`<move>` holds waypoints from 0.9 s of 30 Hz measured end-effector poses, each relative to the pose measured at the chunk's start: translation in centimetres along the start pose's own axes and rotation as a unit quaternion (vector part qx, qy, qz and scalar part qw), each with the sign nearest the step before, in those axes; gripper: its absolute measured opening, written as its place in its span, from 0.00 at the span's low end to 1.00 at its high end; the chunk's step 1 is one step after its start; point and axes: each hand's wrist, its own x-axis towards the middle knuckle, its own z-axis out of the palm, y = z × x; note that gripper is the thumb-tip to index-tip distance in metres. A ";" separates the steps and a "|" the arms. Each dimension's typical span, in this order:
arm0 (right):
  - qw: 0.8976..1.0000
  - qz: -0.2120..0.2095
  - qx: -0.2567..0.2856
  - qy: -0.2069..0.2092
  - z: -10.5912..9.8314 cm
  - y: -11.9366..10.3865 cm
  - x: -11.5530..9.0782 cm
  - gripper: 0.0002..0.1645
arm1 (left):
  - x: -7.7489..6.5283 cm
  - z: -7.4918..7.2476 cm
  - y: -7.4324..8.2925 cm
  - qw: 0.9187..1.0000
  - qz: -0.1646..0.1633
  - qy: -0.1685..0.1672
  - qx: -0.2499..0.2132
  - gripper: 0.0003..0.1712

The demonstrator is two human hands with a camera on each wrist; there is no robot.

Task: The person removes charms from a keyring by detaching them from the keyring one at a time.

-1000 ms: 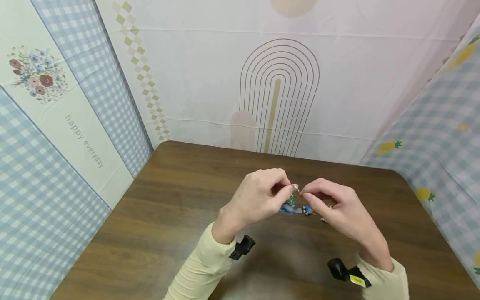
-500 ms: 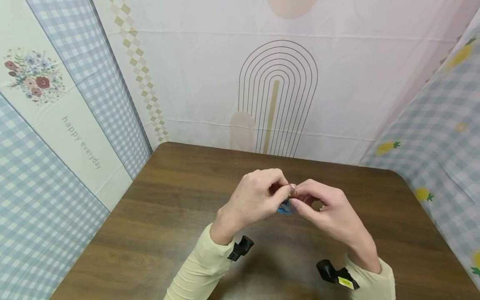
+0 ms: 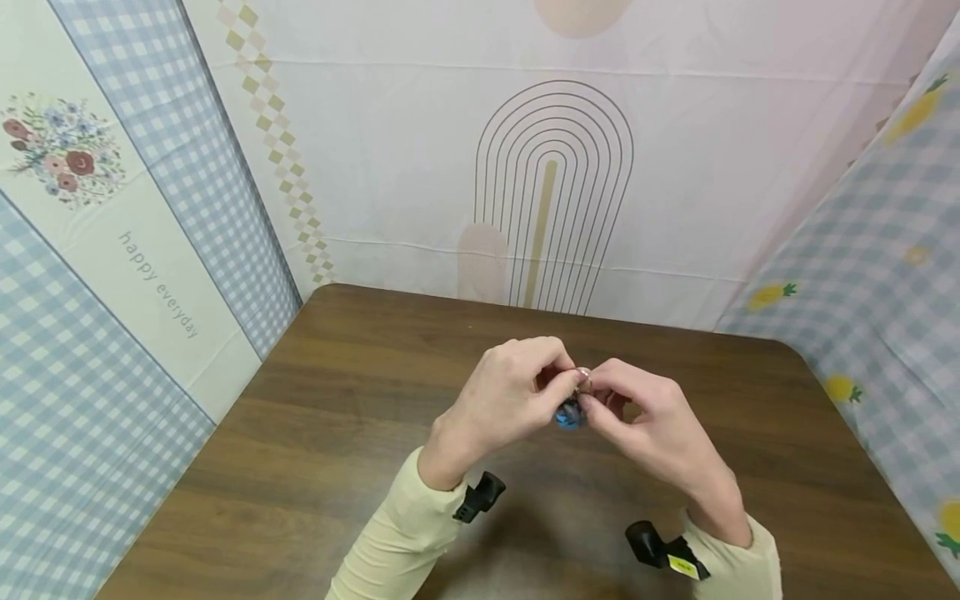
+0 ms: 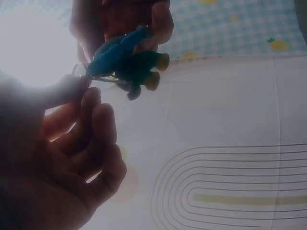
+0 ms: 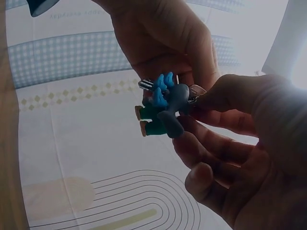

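Observation:
My left hand pinches a metal key ring between thumb and forefinger, above the table. Right beside it my right hand pinches at the same ring; which part its fingertips grip is hard to tell. A small figure charm hangs below the fingers. In the right wrist view the charm has grey, bright blue and dark green parts and tan feet. A grooved metal strip, like a key blade, sticks out beside it. The left wrist view shows the charm dark against the light.
The brown wooden table spreads below both hands. A white printed cloth hangs behind it, with checked cloths at the sides. Black wrist cameras are strapped over the pale yellow sleeves.
My right hand has moved left and closed up to the ring in my left hand. Small charms seen between the hands earlier are now mostly hidden. My left hand has barely moved.

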 end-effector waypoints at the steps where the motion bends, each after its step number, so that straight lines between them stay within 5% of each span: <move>1: 1.000 -0.003 -0.002 0.003 0.0 0.0 0.0 0.20 | 0.0 0.0 0.0 1.000 0.001 -0.001 0.002 0.06; 15: 0.995 0.088 -0.037 0.006 0.0 -0.8 -0.5 0.18 | 0.1 0.1 -0.1 1.000 0.020 -0.014 0.019 0.03; 27: 0.996 0.076 -0.053 -0.008 -0.6 -0.3 -0.4 0.16 | 0.3 0.6 -0.3 0.999 0.013 -0.022 0.021 0.02</move>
